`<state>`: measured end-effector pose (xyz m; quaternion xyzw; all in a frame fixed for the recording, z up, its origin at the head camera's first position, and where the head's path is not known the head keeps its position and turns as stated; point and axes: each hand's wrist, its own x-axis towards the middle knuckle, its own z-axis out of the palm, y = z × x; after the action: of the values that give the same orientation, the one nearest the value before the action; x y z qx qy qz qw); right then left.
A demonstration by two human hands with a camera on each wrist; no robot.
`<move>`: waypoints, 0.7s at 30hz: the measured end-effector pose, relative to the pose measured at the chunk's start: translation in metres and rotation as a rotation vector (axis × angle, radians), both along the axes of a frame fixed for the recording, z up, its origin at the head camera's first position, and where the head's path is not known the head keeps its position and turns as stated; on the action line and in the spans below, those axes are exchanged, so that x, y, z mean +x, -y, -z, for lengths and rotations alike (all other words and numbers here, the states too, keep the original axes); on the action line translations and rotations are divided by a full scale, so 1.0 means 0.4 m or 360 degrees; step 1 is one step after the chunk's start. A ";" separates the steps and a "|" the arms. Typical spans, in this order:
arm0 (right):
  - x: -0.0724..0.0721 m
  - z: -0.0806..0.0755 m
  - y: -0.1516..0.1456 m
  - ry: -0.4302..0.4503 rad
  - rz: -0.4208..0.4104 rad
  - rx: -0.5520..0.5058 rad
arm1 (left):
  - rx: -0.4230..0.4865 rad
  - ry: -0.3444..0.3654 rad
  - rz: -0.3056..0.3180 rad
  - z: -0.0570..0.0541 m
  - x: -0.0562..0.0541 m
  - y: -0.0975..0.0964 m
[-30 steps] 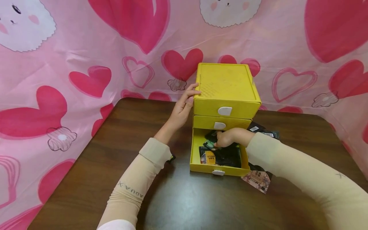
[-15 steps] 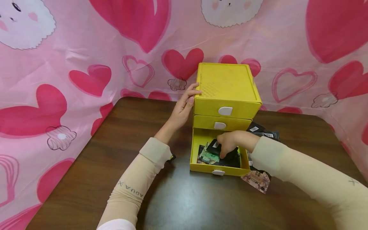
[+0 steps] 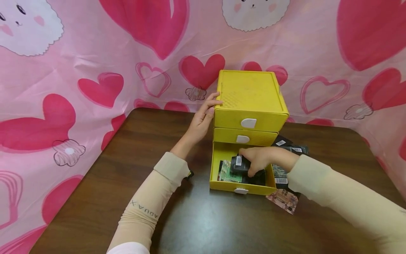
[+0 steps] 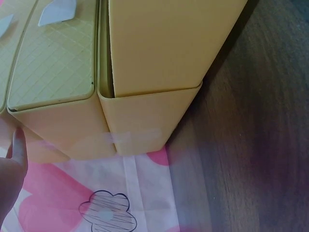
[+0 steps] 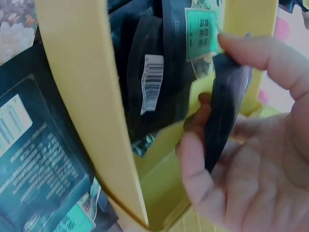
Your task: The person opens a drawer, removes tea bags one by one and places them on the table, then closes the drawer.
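Observation:
In the head view, my right hand [image 3: 260, 160] is inside the pulled-out bottom drawer [image 3: 219, 185] of a yellow drawer unit [image 3: 250, 90]. It pinches a black packet [image 3: 240, 165] between thumb and fingers; the right wrist view shows that black packet [image 5: 226, 101] nearly edge-on. Beneath it in the drawer lie more packets, one with a green label [image 5: 201, 34] and one with a white barcode [image 5: 152, 82]. My left hand [image 3: 200, 123] rests against the unit's left side, fingertips at its top edge. In the left wrist view a finger [image 4: 19, 147] touches the side wall.
Several dark packets [image 3: 280, 176] lie on the brown table [image 3: 196, 218] right of the drawer, with a pink printed packet [image 3: 284, 200] in front. A small dark item [image 3: 190, 174] shows beside the left sleeve. A pink heart-patterned cloth [image 3: 152, 42] hangs behind.
My right hand has shifted slightly right and down inside the drawer, and the black packet it holds has turned to face the camera more. Green-labelled packets have come into view. The left hand has stayed put.

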<state>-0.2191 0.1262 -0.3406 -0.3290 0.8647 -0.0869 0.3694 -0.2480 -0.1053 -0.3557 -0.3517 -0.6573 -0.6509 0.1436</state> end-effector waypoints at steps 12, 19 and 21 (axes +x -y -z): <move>0.034 -0.072 -0.109 -0.0119 0.0071 -0.0202 | -0.0007 -0.0020 -0.0022 -0.002 -0.001 0.000; 0.034 -0.091 -0.204 -0.0098 0.0203 -0.0281 | 0.0008 -0.0009 -0.0008 -0.003 0.000 -0.004; 0.029 -0.086 -0.234 -0.0117 0.0228 -0.0251 | 0.0004 0.0002 -0.0014 -0.004 0.000 -0.004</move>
<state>-0.2076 0.2197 -0.3064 -0.2973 0.8894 -0.1688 0.3034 -0.2478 -0.1037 -0.3541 -0.3481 -0.6581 -0.6514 0.1467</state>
